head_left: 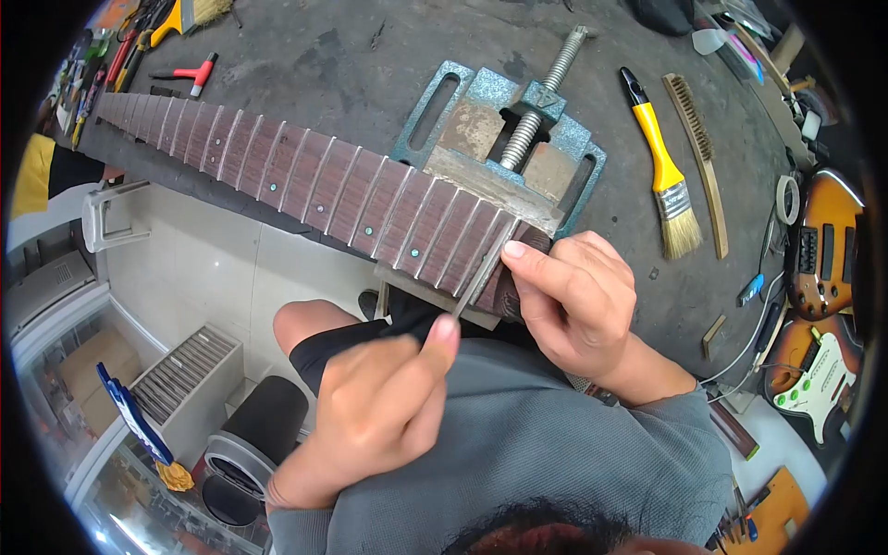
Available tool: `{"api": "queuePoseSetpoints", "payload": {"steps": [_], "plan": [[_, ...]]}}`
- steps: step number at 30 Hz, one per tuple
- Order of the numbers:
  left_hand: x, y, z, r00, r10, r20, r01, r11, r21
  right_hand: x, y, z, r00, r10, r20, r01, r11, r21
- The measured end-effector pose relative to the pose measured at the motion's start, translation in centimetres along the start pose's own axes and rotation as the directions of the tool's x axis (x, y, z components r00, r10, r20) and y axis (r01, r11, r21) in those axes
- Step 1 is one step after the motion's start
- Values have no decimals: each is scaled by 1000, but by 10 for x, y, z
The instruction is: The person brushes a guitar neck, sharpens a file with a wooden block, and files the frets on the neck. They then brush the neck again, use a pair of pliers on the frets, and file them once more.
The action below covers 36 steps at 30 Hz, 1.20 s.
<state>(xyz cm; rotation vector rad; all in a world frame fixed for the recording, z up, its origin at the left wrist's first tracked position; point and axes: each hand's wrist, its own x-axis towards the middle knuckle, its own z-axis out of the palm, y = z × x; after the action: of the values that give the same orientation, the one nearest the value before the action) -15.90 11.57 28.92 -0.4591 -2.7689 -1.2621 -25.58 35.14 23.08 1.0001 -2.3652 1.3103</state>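
Note:
A guitar neck (305, 176) with a dark fretboard, metal frets and small round inlays runs from the upper left to a vise (573, 139) by its wide end. Across the last frets at that end lies a thin metal file (481, 276). My left hand (379, 398), slightly blurred, is closed with thumb and fingers on the file's near end. Pinched at its far end, my right hand (578, 291) rests by the fretboard edge, fingers curled. The tip under the right fingers is partly hidden.
Right of the vise lie a yellow-handled brush (659, 166) and a wooden wire brush (700, 162). A red-headed hammer (199, 74) lies beyond the narrow end. Guitar bodies (826, 250) stand at the right. Below the bench are a bin (264, 421) and a white stool (106, 217).

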Motion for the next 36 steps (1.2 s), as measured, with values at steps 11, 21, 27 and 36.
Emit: {"api": "queuePoseSetpoints", "payload": {"steps": [11,21,27,36], "plan": [[25,7,9,996,0,-88,0,1000,-3,-1,0,0,1000,-1,4,1,1000,-10],[-11,-6,5,998,36,-49,-33,998,50,-2,-1,1,1000,7,-3,-7,1000,17],[-8,-8,12,996,54,-74,-53,999,12,-1,-2,-1,1000,-5,17,5,1000,3],[20,-9,15,997,53,-58,-55,998,-21,1,-4,-1,1000,0,19,0,1000,3]]}}
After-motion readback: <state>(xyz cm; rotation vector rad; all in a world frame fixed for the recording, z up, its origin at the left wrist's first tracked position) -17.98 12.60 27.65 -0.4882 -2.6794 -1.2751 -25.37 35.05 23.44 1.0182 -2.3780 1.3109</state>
